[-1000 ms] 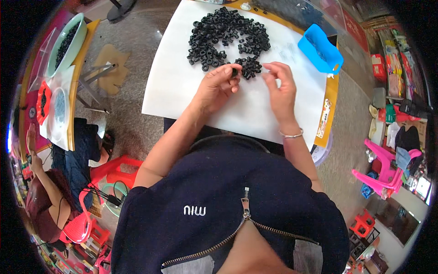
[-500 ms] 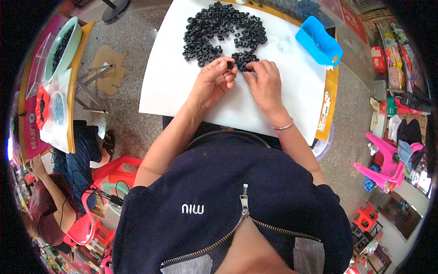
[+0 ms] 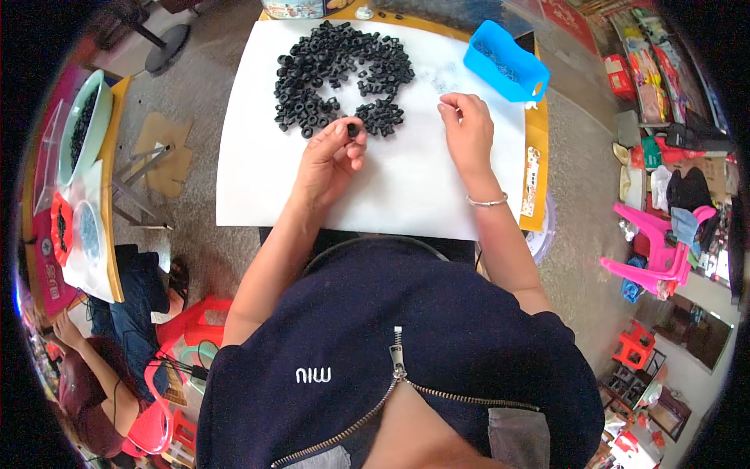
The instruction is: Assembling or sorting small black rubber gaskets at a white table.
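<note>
My left hand [image 3: 330, 162] pinches a small black hollow cylinder [image 3: 353, 130] between thumb and fingertips, its round opening showing. Just beyond it lies a ring-shaped spread of similar black pieces [image 3: 300, 76] on the white sheet [image 3: 414, 187], with a smaller cluster [image 3: 380, 117] at its near right. Farther right, my right hand [image 3: 470, 139] hovers over or rests on the sheet; I cannot tell which. Its thumb and index fingertip come together, and whatever they may hold is too small to see. Tiny bluish-grey pieces [image 3: 447, 78] lie scattered beyond those fingertips.
A blue plastic basket [image 3: 506, 69] holding small grey pieces stands at the sheet's far right corner. At left, another table carries a pale green basin [image 3: 97, 125] and a red tray [image 3: 60, 227]; a person [image 3: 98, 375] sits nearby. A pink stool [image 3: 660, 246] is at right.
My right hand has moved away from the black cluster, right toward the tiny scattered pieces. The left hand still holds the black cylinder. The whole view has shifted slightly.
</note>
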`<state>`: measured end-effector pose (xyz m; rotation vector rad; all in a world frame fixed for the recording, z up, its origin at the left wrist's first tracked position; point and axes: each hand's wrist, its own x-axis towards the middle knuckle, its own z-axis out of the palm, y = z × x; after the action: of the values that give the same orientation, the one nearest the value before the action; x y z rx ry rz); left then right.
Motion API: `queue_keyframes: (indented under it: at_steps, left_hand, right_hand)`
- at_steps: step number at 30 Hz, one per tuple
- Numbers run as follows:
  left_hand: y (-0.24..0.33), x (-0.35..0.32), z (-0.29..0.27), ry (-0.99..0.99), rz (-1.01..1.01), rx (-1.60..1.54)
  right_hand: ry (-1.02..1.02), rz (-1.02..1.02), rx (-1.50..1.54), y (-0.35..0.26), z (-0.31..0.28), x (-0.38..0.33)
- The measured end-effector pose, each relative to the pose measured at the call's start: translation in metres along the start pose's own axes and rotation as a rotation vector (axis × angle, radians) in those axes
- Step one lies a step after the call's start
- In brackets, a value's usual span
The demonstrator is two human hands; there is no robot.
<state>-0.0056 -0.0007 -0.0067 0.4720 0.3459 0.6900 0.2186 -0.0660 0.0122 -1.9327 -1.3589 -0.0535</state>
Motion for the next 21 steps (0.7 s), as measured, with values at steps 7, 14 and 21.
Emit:
queue_keyframes:
  at_steps: [7, 14, 21]
  left_hand:
    - [0.003, 0.0, 0.004, 0.006, -0.03, 0.033]
    - [0.003, 0.001, 0.005, -0.013, -0.039, 0.114]
    - [0.004, -0.001, 0.01, 0.014, -0.038, 0.034]
  right_hand:
    - [0.038, -0.098, -0.098, 0.022, 0.019, 0.032]
    - [-0.077, -0.284, -0.173, 0.019, 0.035, 0.056]
    - [-0.03, -0.167, 0.125, 0.014, 0.023, 0.048]
